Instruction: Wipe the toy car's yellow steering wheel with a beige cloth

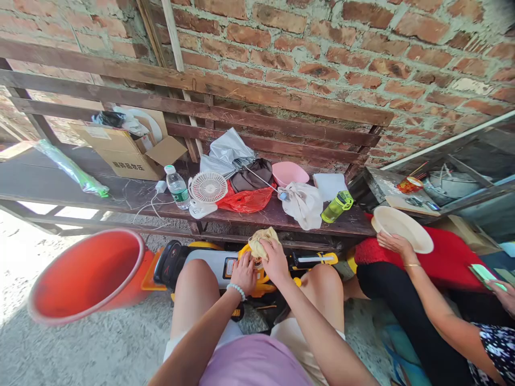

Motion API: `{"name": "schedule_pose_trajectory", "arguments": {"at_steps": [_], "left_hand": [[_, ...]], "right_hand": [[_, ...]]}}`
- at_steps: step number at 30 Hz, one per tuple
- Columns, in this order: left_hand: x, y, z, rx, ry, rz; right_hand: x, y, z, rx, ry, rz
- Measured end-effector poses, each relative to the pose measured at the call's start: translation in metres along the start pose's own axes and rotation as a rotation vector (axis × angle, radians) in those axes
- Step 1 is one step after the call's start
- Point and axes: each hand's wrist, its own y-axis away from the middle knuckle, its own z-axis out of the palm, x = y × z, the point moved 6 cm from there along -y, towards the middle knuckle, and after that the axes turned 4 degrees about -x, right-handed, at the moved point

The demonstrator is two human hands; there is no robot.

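A crumpled pale yellow cloth (263,241) is bunched in my right hand (276,262), pressed against a yellow, grey and black machine (213,268) between my knees. My left hand (243,274), with a beaded bracelet at the wrist, lies on the yellow part of that machine just left of the cloth. Its fingers are stretched out and partly apart. Both hands cover some of the yellow part, so what lies under them is hidden. At the machine's left end is a black padded piece (169,264).
A large red tub (90,273) stands left. The wooden bench (257,217) ahead bears a cardboard box (124,153), water bottle (177,187), white fan (208,187), pink bowl (290,173) and green bottle (337,207). Right, another person's hand (396,244) holds a cream basin (406,229).
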Motion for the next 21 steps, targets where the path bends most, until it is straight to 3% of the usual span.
{"name": "schedule_pose_trajectory", "arguments": {"at_steps": [3, 7, 13, 17, 21], "left_hand": [[-0.002, 0.007, 0.002, -0.039, -0.017, -0.031], [-0.004, 0.011, 0.0, -0.109, -0.034, -0.003], [-0.006, 0.01, 0.001, -0.134, -0.077, -0.02], [-0.006, 0.02, 0.013, -0.108, -0.076, -0.045], [-0.005, 0.035, 0.024, -0.15, -0.111, -0.063]], "right_hand": [[-0.018, -0.029, 0.013, -0.164, 0.176, -0.037], [-0.001, -0.034, 0.031, -0.256, 0.269, 0.126], [0.037, 0.019, 0.033, -0.27, 0.309, 0.305], [0.027, 0.057, 0.039, -0.286, 0.322, 0.255], [0.012, 0.071, 0.043, -0.31, 0.346, 0.245]]}}
